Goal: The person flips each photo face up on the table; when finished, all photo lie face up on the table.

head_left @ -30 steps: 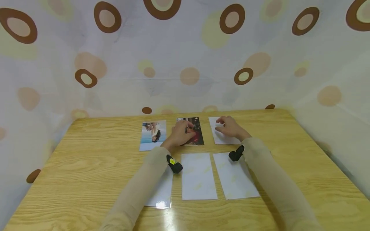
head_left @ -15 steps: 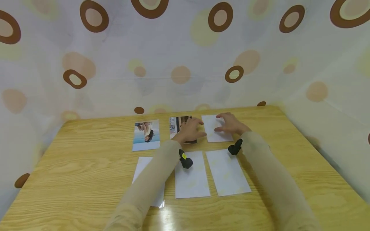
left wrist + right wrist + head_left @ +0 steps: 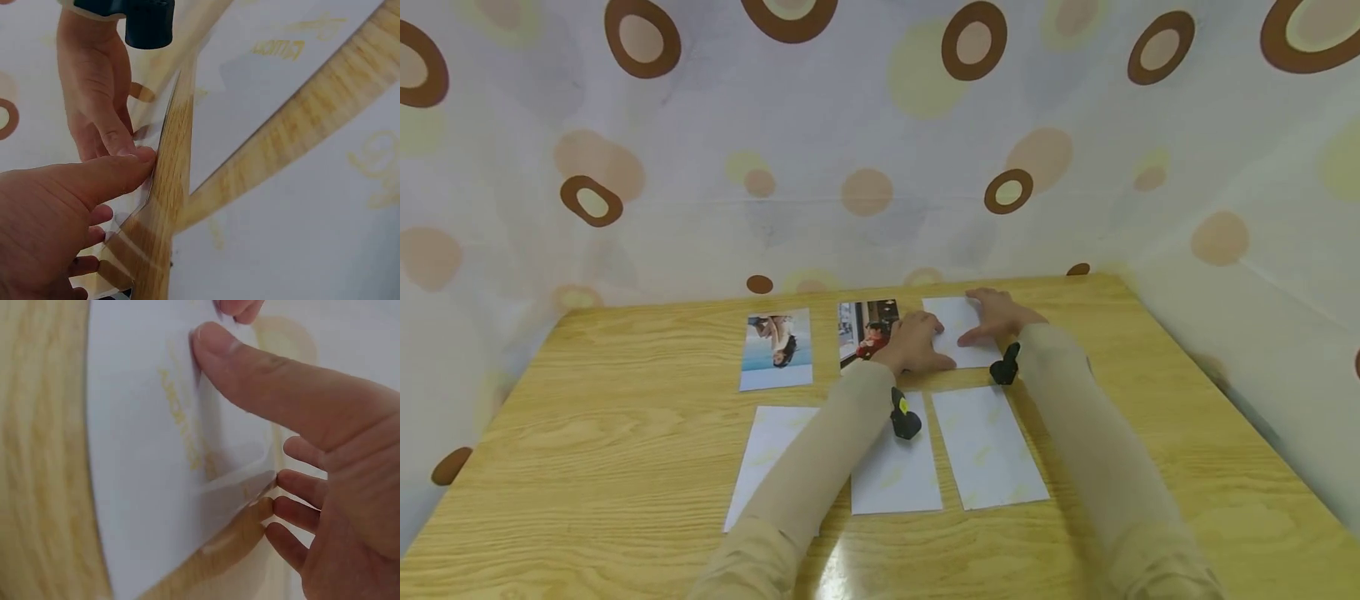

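White card (image 3: 957, 317) (printed) between left hand (image 3: 913, 342) and right hand (image 3: 1002, 315).

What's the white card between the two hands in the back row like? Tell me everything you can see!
The white card looks like thin, shiny paper, with faint yellow marks like writing, too blurry to read. It lies on the wooden table, at the right end of the back row. The left hand is at its left side and the right hand over its right side, hiding parts of it; I can't tell which fingers touch it.
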The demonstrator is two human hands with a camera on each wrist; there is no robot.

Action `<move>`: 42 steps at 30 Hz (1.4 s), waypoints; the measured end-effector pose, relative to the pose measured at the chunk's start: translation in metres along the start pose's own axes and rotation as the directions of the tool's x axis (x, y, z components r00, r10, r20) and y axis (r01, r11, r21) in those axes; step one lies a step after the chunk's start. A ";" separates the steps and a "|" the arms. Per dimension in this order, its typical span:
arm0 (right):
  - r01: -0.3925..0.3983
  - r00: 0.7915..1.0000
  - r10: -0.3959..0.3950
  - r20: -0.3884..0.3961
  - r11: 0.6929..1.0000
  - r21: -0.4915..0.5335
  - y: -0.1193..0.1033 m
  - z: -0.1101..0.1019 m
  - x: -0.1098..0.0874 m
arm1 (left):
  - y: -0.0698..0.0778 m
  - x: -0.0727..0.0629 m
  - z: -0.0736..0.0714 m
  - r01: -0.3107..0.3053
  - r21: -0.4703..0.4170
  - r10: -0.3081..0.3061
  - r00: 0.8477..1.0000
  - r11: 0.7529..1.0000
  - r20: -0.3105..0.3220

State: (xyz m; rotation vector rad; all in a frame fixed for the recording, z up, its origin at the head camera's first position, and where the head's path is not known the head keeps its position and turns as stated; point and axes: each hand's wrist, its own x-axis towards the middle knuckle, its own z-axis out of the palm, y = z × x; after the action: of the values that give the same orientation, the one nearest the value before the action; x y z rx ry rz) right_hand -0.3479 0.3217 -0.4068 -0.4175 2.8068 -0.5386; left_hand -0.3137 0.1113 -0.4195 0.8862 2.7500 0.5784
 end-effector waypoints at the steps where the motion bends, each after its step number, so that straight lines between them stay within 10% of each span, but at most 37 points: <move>1: -0.004 1.000 0.004 0.008 1.000 -0.016 0.000 -0.001 0.001 | 0.000 0.000 0.001 0.000 0.001 0.000 1.000 1.000 -0.002; 13: -0.088 0.994 0.094 0.053 0.990 -0.106 -0.001 -0.008 0.010 | 0.001 -0.003 0.005 0.016 0.036 -0.015 0.999 0.999 -0.039; 21: -0.179 0.979 0.192 -0.063 0.969 0.171 0.010 -0.004 0.007 | 0.005 -0.004 0.005 0.000 0.045 0.000 1.000 0.999 -0.011; 28: -0.270 0.929 0.352 -0.117 0.859 0.435 -0.009 -0.002 0.002 | 0.001 -0.005 0.007 0.022 0.031 -0.020 0.999 0.999 -0.049; 38: -0.109 0.937 0.251 -0.242 0.869 0.482 -0.016 0.004 -0.006 | 0.002 -0.006 0.012 0.075 -0.143 -0.091 0.990 0.987 -0.105; 42: -0.141 0.931 0.297 -0.212 0.829 0.542 -0.009 0.002 -0.007 | 0.002 -0.001 0.017 0.045 -0.360 -0.107 0.983 0.932 -0.153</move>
State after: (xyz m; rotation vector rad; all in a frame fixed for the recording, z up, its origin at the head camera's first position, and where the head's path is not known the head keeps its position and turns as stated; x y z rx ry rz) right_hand -0.3385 0.3148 -0.4037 0.1131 2.7470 -1.3491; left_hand -0.3066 0.1173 -0.4342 0.6675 2.6779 1.1391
